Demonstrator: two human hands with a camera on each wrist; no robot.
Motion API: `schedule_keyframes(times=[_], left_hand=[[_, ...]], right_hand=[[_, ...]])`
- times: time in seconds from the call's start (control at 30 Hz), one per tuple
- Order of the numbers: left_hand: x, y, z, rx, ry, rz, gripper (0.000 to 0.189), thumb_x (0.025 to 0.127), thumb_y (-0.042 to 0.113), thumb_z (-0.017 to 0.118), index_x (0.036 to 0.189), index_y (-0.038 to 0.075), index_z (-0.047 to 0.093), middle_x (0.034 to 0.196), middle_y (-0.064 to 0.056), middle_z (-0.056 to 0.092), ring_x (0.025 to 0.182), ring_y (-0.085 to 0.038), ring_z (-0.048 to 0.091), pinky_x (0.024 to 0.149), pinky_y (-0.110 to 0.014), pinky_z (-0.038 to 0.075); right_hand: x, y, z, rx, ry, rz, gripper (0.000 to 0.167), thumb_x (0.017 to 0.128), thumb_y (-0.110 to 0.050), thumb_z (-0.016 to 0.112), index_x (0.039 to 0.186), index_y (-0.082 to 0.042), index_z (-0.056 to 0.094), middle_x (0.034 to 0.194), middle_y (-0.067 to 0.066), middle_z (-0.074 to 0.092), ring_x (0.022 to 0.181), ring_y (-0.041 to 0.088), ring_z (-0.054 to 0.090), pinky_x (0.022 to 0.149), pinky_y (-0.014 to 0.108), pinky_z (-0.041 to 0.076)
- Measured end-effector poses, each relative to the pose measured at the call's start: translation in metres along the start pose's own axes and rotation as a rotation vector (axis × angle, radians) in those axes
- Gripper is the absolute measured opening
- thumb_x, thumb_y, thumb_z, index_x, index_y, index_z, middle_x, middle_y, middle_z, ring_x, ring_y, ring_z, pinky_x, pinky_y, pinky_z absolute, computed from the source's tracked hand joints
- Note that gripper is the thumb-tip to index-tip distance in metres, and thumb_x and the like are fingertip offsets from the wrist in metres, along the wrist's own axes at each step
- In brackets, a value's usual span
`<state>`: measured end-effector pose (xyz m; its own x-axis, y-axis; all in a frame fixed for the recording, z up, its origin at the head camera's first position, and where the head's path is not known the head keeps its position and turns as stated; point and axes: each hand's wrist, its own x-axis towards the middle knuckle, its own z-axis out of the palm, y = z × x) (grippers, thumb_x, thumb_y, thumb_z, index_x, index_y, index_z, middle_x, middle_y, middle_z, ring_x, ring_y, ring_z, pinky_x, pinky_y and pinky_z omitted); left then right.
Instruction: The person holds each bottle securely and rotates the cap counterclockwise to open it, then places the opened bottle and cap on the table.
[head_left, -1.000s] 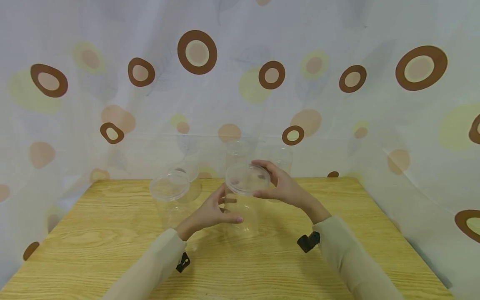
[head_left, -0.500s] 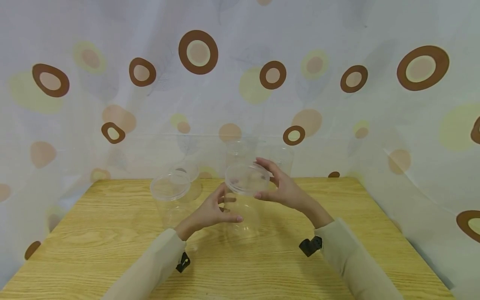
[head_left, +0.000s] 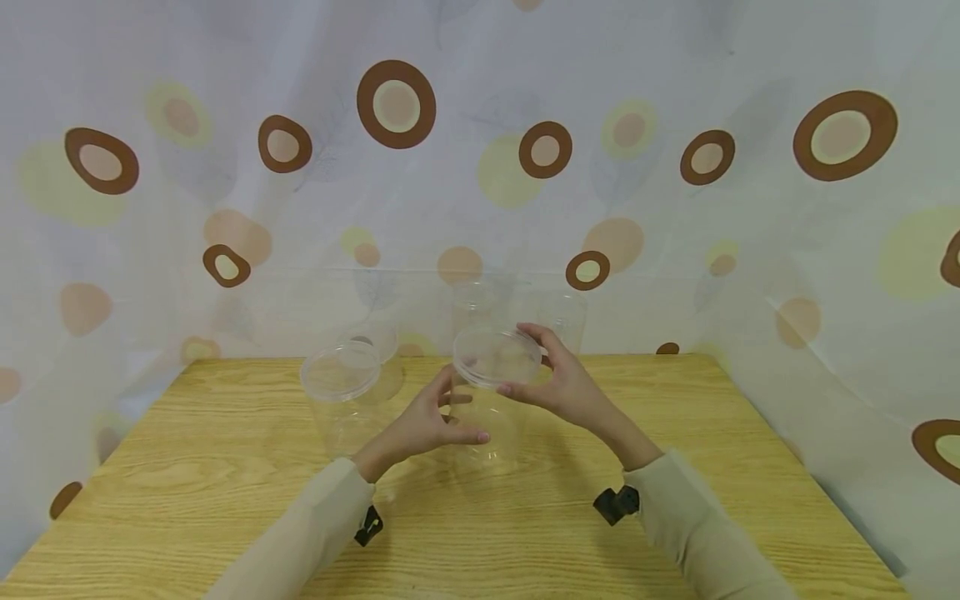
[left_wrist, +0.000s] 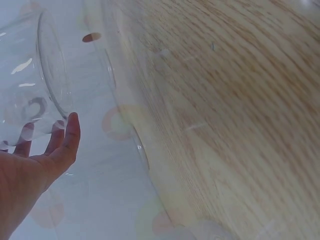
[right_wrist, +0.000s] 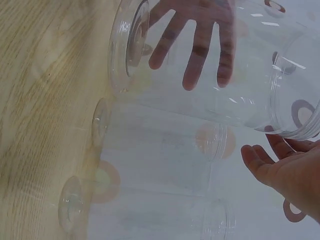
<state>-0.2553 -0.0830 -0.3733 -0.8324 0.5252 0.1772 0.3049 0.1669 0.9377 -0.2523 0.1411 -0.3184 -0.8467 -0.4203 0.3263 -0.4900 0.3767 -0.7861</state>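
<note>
A clear plastic jar (head_left: 491, 457) stands upright on the wooden table in the head view, with a round clear lid (head_left: 491, 354) at its top. My left hand (head_left: 416, 423) grips the jar's body from the left, thumb in front and fingers behind. Through the clear wall, the right wrist view shows those spread fingers (right_wrist: 200, 47). At the lid's right edge, my right hand (head_left: 570, 387) holds the rim between thumb and curled fingers. The right wrist view has this hand (right_wrist: 292, 170) close under the lid's edge. Part of the jar (left_wrist: 25, 75) also shows in the left wrist view.
Left of the held jar stands another clear jar (head_left: 341, 373), with one more (head_left: 388, 343) just behind it. Two further clear jars (head_left: 468, 312) are at the back, one of them on the right (head_left: 567, 321). A patterned curtain (head_left: 480, 208) closes off the wooden table's (head_left: 225, 500) far side.
My right hand shifts slightly around the lid's edge, its thumb now further left and its fingers a little lower. The left hand and the jar stay nearly in place.
</note>
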Motion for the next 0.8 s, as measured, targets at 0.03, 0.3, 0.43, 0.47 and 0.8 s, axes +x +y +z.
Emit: schedule_keyframes(times=[0.03,0.3,0.43,0.47,0.8], left_hand=[[-0.001,0.004,0.000,0.001,0.000,-0.004,0.096,0.070,0.011,0.079,0.143,0.031,0.020,0.146,-0.007,0.028,0.126,-0.040,0.039,0.092,-0.054,0.042],[-0.005,0.010,-0.002,-0.025,-0.040,0.023,0.096,0.072,0.013,0.078,0.145,0.028,0.018,0.148,-0.007,0.022,0.126,-0.041,0.038,0.092,-0.054,0.043],[-0.002,-0.001,-0.004,-0.026,-0.081,0.025,0.095,0.072,0.016,0.078,0.143,0.039,0.018,0.150,0.003,0.018,0.128,-0.037,0.038,0.091,-0.049,0.045],[-0.001,-0.004,-0.005,-0.024,-0.091,0.032,0.095,0.073,0.017,0.078,0.142,0.039,0.018,0.150,0.003,0.018,0.128,-0.038,0.038,0.090,-0.048,0.046],[-0.001,-0.010,-0.005,-0.013,-0.099,0.040,0.094,0.072,0.019,0.079,0.142,0.039,0.019,0.149,0.003,0.020,0.127,-0.034,0.040,0.092,-0.048,0.044]], right_hand=[[0.000,0.000,-0.001,0.003,-0.004,-0.003,0.081,0.076,-0.026,0.075,0.140,-0.009,0.027,0.141,0.012,0.035,0.127,0.035,0.037,0.102,0.052,0.034],[0.009,0.007,-0.012,0.113,-0.149,-0.100,0.081,0.078,-0.022,0.073,0.142,-0.009,0.025,0.143,0.010,0.029,0.128,0.029,0.034,0.105,0.050,0.030],[0.015,0.012,-0.021,0.233,-0.289,-0.147,0.079,0.081,-0.017,0.070,0.143,-0.009,0.023,0.145,0.010,0.026,0.128,0.026,0.033,0.101,0.039,0.036],[0.016,0.014,-0.024,0.263,-0.319,-0.152,0.078,0.081,-0.016,0.069,0.143,-0.009,0.022,0.145,0.010,0.025,0.128,0.025,0.032,0.100,0.036,0.037],[0.015,0.017,-0.027,0.294,-0.380,-0.136,0.086,0.081,-0.020,0.070,0.146,-0.012,0.014,0.148,0.008,0.019,0.131,0.025,0.027,0.099,0.037,0.039]])
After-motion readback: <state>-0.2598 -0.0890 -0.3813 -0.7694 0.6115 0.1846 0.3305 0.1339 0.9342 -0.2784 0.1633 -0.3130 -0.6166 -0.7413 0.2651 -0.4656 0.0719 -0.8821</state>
